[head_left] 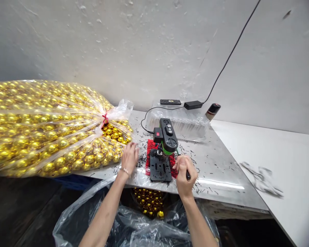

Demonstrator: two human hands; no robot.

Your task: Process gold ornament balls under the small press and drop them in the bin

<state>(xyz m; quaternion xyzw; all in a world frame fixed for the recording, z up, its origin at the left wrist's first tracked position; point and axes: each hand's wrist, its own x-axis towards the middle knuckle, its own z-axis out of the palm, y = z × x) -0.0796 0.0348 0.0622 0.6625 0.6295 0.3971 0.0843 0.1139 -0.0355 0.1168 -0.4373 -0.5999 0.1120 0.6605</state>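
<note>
A small black bench drill (169, 137) with a green band stands on a slotted black base plate (160, 168) over a red mat (151, 147). My right hand (186, 171) is wrapped round its black lever handle (188, 175), right of the base. On the left, my left hand (130, 157) is beside the torn opening of a big clear bag of gold balls (54, 137); its fingers are bent, and whether they hold a ball is hidden. More gold balls (149, 202) lie in an open plastic bag (134, 219) below the table edge.
Black shavings litter the metal table (221, 164). Behind the drill are a clear plastic container (193, 128), a black power adapter (193, 105) with a cable, and a dark can (213, 110). White gloves (262, 180) lie on the white surface at right.
</note>
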